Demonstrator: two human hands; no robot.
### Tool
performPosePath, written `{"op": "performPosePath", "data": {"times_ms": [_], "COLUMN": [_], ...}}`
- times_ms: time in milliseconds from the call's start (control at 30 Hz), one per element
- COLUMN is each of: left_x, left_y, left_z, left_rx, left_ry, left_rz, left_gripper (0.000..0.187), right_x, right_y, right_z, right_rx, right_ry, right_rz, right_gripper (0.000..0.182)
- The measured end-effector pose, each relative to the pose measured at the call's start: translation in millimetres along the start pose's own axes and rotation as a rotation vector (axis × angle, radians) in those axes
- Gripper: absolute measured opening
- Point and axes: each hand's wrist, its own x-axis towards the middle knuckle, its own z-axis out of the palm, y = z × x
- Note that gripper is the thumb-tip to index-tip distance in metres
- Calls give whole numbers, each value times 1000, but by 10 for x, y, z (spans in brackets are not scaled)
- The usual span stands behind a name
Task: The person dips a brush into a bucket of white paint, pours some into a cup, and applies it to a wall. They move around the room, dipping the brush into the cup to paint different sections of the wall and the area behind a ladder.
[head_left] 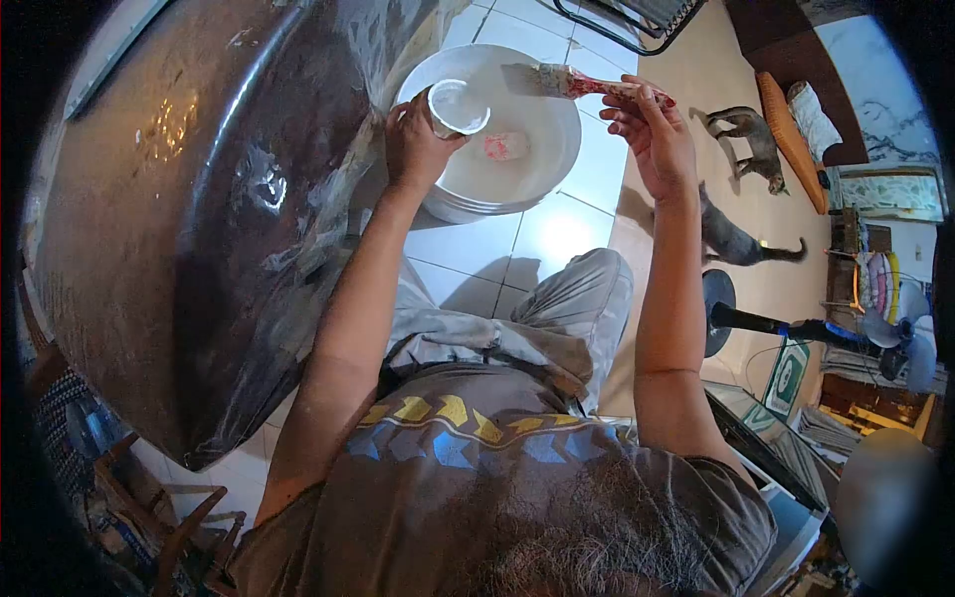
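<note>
My left hand [418, 149] grips a small white cup [460, 107] from its left side, above the rim of a large white bucket [557, 149]. Between the fingers of my right hand [662, 139] is the handle of a paintbrush [597, 88] with red stains. Its pale bristles point left, over the right part of the bucket. Inside the bucket is whitish liquid, with a pale piece marked red [505, 146] showing in it. A large dark, glossy curved object [229, 149] stands left of my left hand.
Two dark cats, one [751, 144] farther off and one [731, 234] nearer, are right of my right hand. A fan [890, 338] stands at the right. White floor tiles [562, 229] lie below the bucket. A black metal frame [637, 45] is at the top.
</note>
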Motion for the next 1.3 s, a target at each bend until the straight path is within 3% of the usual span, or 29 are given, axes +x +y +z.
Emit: {"op": "performPosePath", "data": {"times_ms": [200,500,700,1033,1133,1200,1300], "left_x": [-6,-9,-24,-43,-24,-24,-11], "left_y": [-6,86,123,43,-27,-89,-153], "left_z": [22,-74,-59,47,110,141,212], "left_rx": [1,0,28,-40,-97,-125,-170], "left_ry": [61,-17,9,107,116,118,119], "left_rz": [46,25,37,-35,-19,-16,-27], "left_gripper": [81,77,76,75,73,72,69], "right_x": [48,25,-8,59,133,233,446], "right_y": [308,561,448,300,567,743,1166], "right_z": [57,293,141,-68,70,265,502], "right_rx": [180,157,-169,-335,-585,-987,-1038], "right_ry": [-11,-77,-48,10,-130,-288,-419], "right_rz": [-99,-32,-16,-54,-37,-41,11], "right_gripper": [15,18,19,20,24,24,23]}}
